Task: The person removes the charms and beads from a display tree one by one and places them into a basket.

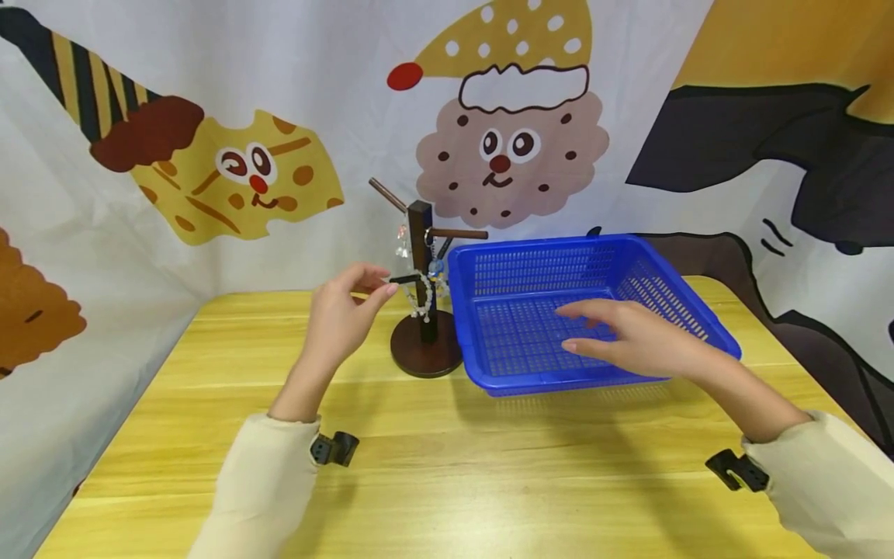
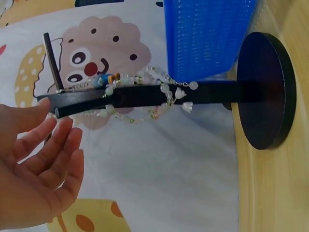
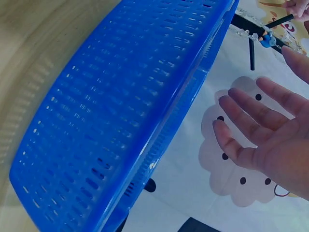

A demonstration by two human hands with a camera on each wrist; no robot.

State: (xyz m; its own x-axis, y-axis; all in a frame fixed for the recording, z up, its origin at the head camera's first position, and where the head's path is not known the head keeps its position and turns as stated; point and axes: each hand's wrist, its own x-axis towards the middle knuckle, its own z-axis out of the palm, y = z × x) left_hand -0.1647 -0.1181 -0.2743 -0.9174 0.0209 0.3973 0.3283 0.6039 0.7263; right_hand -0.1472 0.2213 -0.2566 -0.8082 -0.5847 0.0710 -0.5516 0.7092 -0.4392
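A dark wooden stand [image 1: 427, 345] with a round base and side pegs stands left of the basket. From its front peg [image 2: 82, 107] hangs a clear beaded bracelet [image 1: 422, 299] with white flower charms [image 2: 187, 106]. My left hand [image 1: 342, 310] is at that peg's tip, thumb and fingers loosely bent and apart, with nothing seen between them. Another strand with a blue charm [image 1: 436, 269] and a pink-and-white charm [image 1: 403, 242] dangle from other pegs. Over the blue basket [image 1: 601, 380], my right hand [image 1: 621, 334] hovers with relaxed, spread fingers and holds nothing.
The blue plastic basket has slotted walls and sits right beside the stand, on a wood-grain table [image 1: 447, 473]. Behind the table hangs a white curtain [image 1: 363, 93] with cartoon prints. Each wrist wears a small black camera mount [image 1: 335, 449].
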